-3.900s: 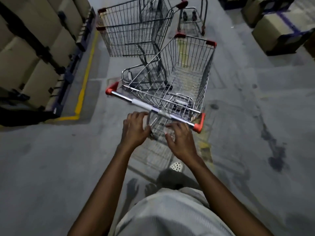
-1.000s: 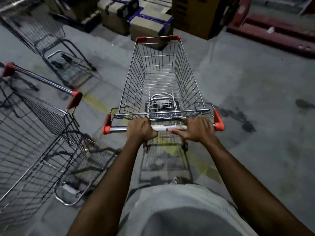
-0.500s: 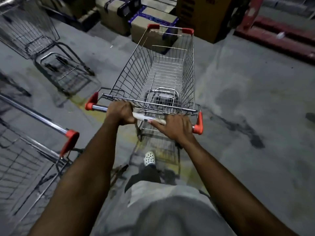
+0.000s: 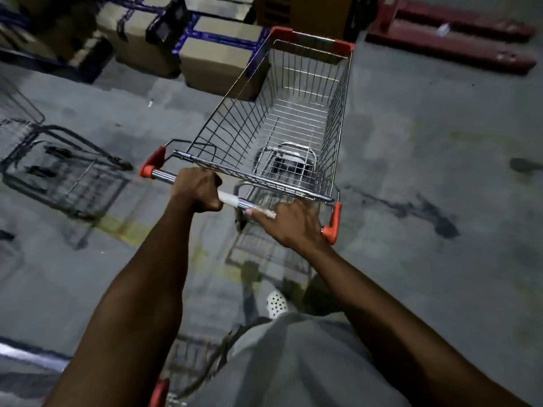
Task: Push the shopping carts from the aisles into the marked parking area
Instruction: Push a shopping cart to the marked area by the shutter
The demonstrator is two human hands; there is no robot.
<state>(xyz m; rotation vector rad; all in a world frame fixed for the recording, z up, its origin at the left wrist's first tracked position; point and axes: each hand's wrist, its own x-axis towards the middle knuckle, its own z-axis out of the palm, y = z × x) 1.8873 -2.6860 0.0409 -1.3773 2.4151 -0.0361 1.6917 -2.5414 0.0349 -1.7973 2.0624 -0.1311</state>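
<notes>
**Cart in hand, boxes close ahead**

I grip the handle [image 4: 244,203] of my cart [image 4: 293,127] with both hands. My left hand [image 4: 199,190] is a fist round the bar near its left end. My right hand [image 4: 293,223] curls over the bar by the right red end, one finger stretched along it.

The cart's far rim is near the boxes [image 4: 217,63], and I cannot tell whether they touch. Open floor [image 4: 426,259] lies on the right, reaching to the red pallet jack [image 4: 452,39] far right. Another cart [image 4: 58,171] stands left, well apart from mine.

The floor is grey, stained concrete with a worn yellow line [image 4: 117,224] under the cart. The light is dim.

Since half a second ago the nose has swung right, and the boxes are closer. The near-left cart is now only a red end [image 4: 160,390] at the near edge.
</notes>
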